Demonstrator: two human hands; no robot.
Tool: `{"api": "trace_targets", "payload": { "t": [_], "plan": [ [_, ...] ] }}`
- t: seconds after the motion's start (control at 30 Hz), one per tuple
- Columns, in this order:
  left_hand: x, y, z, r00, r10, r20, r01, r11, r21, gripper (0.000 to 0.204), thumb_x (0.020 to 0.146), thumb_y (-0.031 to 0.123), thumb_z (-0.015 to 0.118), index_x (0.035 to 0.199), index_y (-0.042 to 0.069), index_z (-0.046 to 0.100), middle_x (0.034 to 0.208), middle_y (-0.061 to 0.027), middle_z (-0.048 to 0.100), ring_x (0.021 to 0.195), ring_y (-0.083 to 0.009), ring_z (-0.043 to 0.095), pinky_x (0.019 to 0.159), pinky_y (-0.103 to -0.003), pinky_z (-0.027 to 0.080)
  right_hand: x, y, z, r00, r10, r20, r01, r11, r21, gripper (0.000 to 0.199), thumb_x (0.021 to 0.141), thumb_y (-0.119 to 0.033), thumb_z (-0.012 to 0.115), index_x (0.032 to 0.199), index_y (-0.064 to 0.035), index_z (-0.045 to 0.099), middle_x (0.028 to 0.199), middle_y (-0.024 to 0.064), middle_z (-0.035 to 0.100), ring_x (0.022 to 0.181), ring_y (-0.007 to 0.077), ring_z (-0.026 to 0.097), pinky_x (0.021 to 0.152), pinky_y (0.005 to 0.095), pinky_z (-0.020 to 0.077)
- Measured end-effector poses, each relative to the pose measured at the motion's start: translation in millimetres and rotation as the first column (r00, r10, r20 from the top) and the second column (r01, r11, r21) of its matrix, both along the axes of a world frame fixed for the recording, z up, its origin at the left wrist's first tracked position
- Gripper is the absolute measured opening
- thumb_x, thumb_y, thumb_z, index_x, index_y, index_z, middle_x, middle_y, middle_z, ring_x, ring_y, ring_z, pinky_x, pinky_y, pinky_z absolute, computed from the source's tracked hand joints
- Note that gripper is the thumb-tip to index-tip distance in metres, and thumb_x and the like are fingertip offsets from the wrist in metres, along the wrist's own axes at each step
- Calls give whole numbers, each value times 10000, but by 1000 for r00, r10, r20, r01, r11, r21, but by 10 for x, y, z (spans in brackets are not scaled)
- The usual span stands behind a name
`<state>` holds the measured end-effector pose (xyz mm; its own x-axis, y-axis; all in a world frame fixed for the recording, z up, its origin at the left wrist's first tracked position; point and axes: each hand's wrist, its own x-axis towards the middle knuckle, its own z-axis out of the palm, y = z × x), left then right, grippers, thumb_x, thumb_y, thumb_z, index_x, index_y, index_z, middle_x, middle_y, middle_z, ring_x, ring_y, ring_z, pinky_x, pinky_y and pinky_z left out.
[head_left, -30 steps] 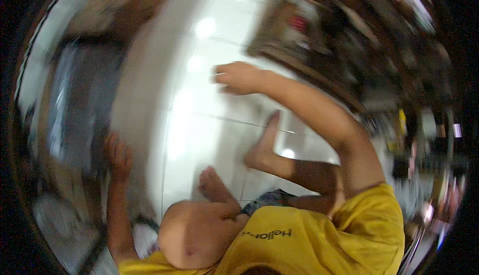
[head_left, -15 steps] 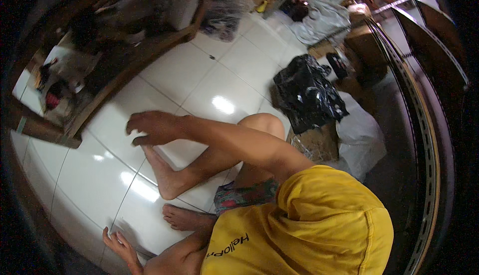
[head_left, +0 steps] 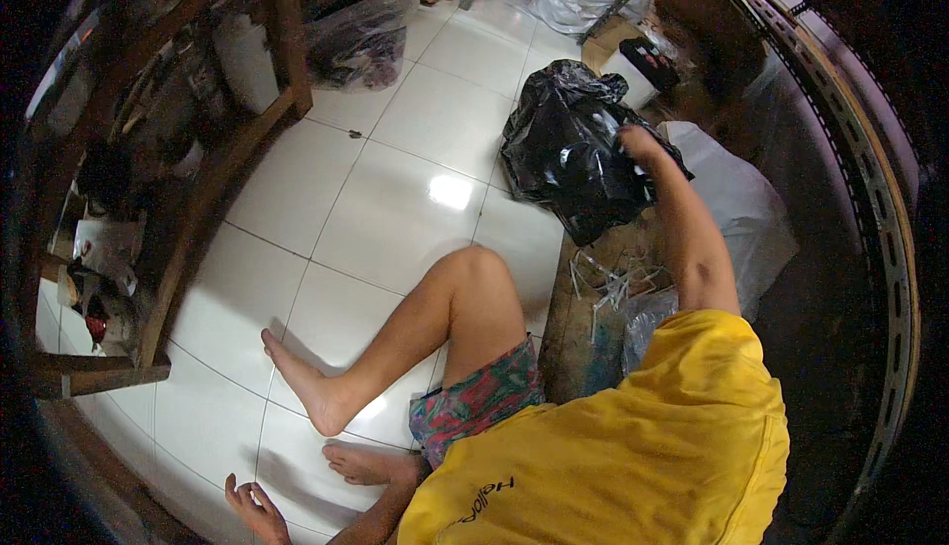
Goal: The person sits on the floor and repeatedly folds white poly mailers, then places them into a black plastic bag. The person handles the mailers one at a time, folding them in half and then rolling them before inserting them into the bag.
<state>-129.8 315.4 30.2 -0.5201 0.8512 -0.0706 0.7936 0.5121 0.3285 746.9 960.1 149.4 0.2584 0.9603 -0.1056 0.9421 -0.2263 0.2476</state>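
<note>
A crumpled black plastic bag (head_left: 559, 150) lies on the right, on top of a brown cardboard piece (head_left: 573, 313). My right hand (head_left: 643, 144) is at the bag's right side, arm stretched forward. Its fingers look bent toward the plastic but are blurred, so whether they grip it cannot be made out. Low on the left, my left hand (head_left: 256, 511) hovers by my foot over the white floor tiles (head_left: 326, 298). Its fingers are loosely curled and apart, with nothing in them.
A wooden shelf (head_left: 232, 169) with mixed items stands at left. Beside it lies a clear bag of dark things (head_left: 366, 46). White strips (head_left: 608, 283) and a translucent white sheet (head_left: 736, 214) are around the black bag. A metal rack (head_left: 895, 249) edges the right.
My right hand has swung from above my foot on the left across to the black bag on the right. The view has shifted; my left hand stays low at the left.
</note>
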Motion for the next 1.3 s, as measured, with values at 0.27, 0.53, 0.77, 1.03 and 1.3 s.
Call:
{"api": "trace_targets", "payload": {
  "t": [0.27,0.53,0.77,1.03,1.3],
  "plan": [
    [-167,97,746,989,-104,-103,103,995,-18,255,1006,214,597,1091,-14,670,1385,-257,522,1210,-430,532,948,-487,497,-1771,-502,-1317,914,259,-313,-313,939,-139,362,862,-240,655,1156,-29,675,1200,259,652,1136,414,636,928,499,533],
    [-572,-106,744,994,-52,-99,48,998,-43,139,976,94,560,1003,-42,571,1379,-241,484,1246,-384,509,1044,-442,424,-1424,-751,-833,998,-30,-57,35,996,87,408,904,-173,616,1282,-36,543,1288,179,567,1224,388,558,910,575,528],
    [-430,-72,645,985,-93,-148,79,992,-95,111,914,1,602,1020,-28,590,1330,-246,522,1214,-423,519,1025,-456,436,-1260,-741,-1072,999,-8,41,4,996,94,617,858,-273,700,1381,-44,467,1362,173,536,1247,376,549,909,601,515],
    [-303,-342,723,963,-163,-214,147,985,-87,146,879,-23,604,1021,-9,572,1253,-246,554,1184,-419,527,990,-443,456,-908,-585,-365,999,-37,2,36,991,129,806,816,-387,801,1452,-165,359,1439,234,449,1275,472,504,991,554,478],
    [-132,-435,864,989,-66,-135,35,975,-220,232,996,173,595,1082,-32,665,1263,-284,598,1127,-469,575,941,-511,495,-122,-299,-672,966,-229,-116,211,966,-149,1104,744,-460,821,1579,-136,175,1549,313,349,1374,511,425,1126,528,400]
  ]
}}
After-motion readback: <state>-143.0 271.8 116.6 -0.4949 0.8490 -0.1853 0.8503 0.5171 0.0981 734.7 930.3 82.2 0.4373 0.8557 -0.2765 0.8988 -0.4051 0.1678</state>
